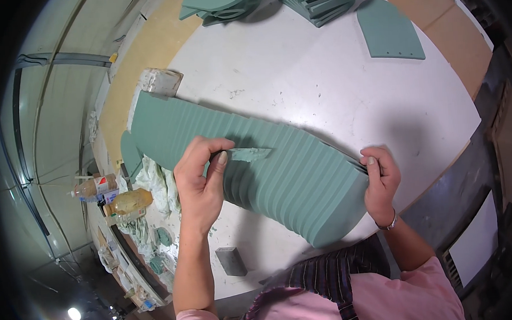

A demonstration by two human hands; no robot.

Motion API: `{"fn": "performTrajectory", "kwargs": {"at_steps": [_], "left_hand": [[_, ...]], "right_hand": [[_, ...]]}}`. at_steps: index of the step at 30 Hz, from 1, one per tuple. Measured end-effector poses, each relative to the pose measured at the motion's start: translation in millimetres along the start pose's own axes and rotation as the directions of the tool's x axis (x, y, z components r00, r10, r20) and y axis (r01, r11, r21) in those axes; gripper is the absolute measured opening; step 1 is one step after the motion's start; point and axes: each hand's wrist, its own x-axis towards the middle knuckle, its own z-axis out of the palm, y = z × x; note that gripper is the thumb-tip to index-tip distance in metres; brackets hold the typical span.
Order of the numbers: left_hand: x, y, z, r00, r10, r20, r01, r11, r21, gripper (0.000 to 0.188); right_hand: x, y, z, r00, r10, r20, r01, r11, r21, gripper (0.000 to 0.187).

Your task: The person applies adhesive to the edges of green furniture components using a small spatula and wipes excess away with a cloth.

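A long row of overlapping green, round-ended panels [256, 166] lies fanned across the white table, slanting from far left to near right. My left hand [202, 180] is above the middle of the row. Between its thumb and fingers is a thin scraper blade [250, 154] smeared with pale green paste, its tip pointing right over the panels. My right hand [381, 182] is closed at the row's near right end, pinching the edge of the end panel between thumb and fingers.
A paint-smeared block [160, 82] stands against the row's far end. Bottles [129, 202], a stained white cloth [153, 183] and a small grey block [231, 261] lie to the left. Stacked green panels [320, 0] and a single panel [389, 31] are at the back.
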Motion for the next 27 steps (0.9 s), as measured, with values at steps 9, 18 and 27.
{"fn": "performTrajectory", "kwargs": {"at_steps": [9,18,27], "left_hand": [[3.0,-6.3,3.7,0.999,0.000,0.033,-0.002,0.999,0.039,0.014],[-2.2,-6.5,4.9,0.998,-0.070,0.005,0.071,0.997,-0.022,0.013],[-5.3,-10.0,3.8,0.999,-0.030,-0.029,0.030,1.000,0.007,0.013]], "right_hand": [[0.6,0.7,-1.1,0.999,-0.028,0.033,0.030,0.998,-0.054,0.016],[0.8,-0.5,-0.8,0.998,-0.055,0.032,0.057,0.997,-0.047,0.016],[0.9,0.7,-0.1,0.999,-0.044,0.020,0.045,0.998,-0.046,0.017]]}}
